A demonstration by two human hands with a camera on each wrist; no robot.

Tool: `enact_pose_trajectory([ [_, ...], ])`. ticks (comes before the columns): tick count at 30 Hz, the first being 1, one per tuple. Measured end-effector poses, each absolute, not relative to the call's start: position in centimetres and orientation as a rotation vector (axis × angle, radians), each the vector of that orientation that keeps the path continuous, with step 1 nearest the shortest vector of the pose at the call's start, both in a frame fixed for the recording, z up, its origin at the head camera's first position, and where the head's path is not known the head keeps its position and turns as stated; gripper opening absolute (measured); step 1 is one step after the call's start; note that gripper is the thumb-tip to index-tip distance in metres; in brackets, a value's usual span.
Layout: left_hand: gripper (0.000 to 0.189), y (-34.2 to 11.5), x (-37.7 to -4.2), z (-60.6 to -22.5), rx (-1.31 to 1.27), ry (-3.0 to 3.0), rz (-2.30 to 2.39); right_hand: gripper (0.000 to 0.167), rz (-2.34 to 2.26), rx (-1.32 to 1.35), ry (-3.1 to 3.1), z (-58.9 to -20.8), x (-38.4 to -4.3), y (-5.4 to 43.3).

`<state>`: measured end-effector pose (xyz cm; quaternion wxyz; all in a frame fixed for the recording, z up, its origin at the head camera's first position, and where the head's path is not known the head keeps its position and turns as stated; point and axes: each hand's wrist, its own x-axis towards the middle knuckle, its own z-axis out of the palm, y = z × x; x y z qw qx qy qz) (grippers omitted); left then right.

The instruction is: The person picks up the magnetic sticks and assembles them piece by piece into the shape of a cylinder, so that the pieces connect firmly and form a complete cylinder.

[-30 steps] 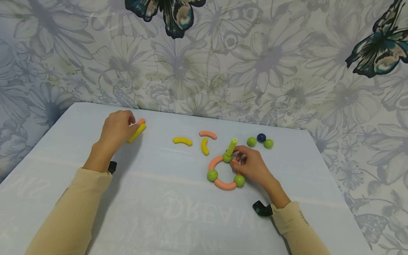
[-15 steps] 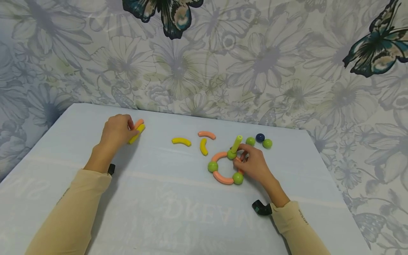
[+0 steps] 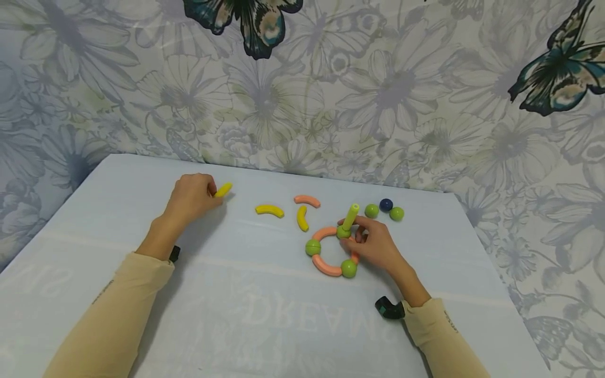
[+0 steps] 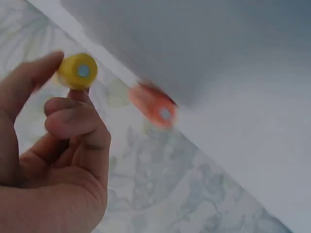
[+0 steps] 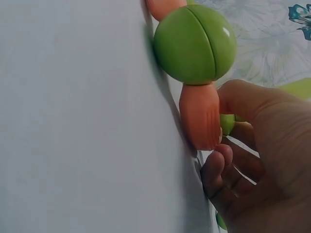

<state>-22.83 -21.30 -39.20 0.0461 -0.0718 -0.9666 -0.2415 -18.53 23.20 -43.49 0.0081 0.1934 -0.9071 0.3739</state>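
Observation:
My left hand (image 3: 195, 195) pinches a yellow magnetic rod (image 3: 223, 190) between thumb and fingers. In the left wrist view the rod's round end (image 4: 83, 71) shows a silvery disc. An orange piece (image 4: 154, 108), blurred, lies beyond that hand; my hand hides it in the head view. My right hand (image 3: 375, 244) grips the right side of a ring built of curved orange pieces (image 3: 326, 266) and green balls (image 3: 313, 247). From the ring's far ball rises a light green rod (image 3: 351, 216), tilted. The right wrist view shows fingers around a ridged orange piece (image 5: 200, 116) below a green ball (image 5: 195, 44).
Between the hands lie two curved yellow pieces (image 3: 269, 211) and a curved orange piece (image 3: 307, 200). Behind the right hand sit two loose green balls (image 3: 396, 213) and a dark blue ball (image 3: 386, 205). The white table (image 3: 227, 315) meets a flowered wall at the back.
My left hand has picked up the yellow rod and moved to the right with it. The ring has shifted and turned slightly under my right hand.

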Motion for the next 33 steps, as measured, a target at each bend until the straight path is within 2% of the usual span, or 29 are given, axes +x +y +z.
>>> enact_pose_trajectory([
  [7, 0.021, -17.9, -22.1, -38.1, -0.364, -2.932, -1.006, 0.034, 1.257, 0.637, -2.811, -43.8, -18.5, 23.2],
  [15, 0.02, -13.5, -20.1, -37.5, -0.675, -2.813, -1.326, 0.034, 1.315, 0.714, -2.793, -43.9, -18.2, 22.4],
  [21, 0.019, -10.8, -18.6, -37.5, -0.937, -2.716, -1.38, 0.035, 1.34, 0.72, -2.799, -43.8, -17.8, 21.7],
  [33, 0.019, -9.0, -17.5, -38.2, -1.145, -2.726, -1.323, 0.034, 1.318, 0.701, -2.815, -43.6, -17.4, 21.0],
])
